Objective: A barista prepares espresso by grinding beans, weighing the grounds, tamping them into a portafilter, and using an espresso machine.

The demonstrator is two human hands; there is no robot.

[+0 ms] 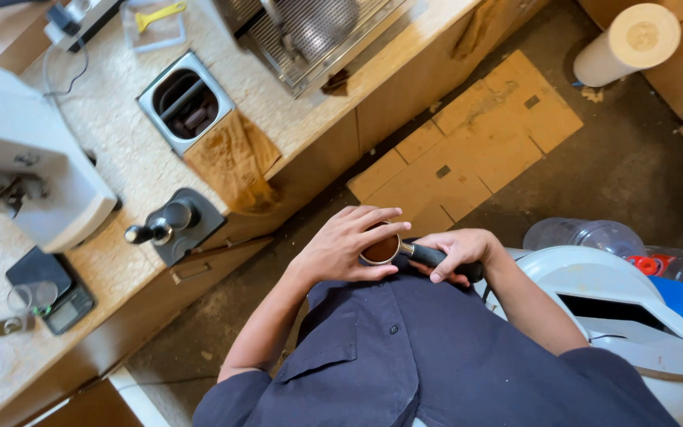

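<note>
I hold a portafilter (pixel 381 250) filled with brown coffee grounds close to my chest. My right hand (pixel 458 251) grips its black handle. My left hand (pixel 347 242) cups the metal basket, fingers spread over its rim. Both hands are over the floor, away from the counter.
A speckled counter (pixel 120 142) runs along the left with a grinder (pixel 33 170), a tamper on a black mat (pixel 169 224), a knock box (pixel 185 101), a brown cloth (pixel 235 162), a small scale (pixel 47 289) and an espresso machine (pixel 310 32). Flattened cardboard (pixel 476 138) covers the floor. A white bin (pixel 618 316) stands at my right.
</note>
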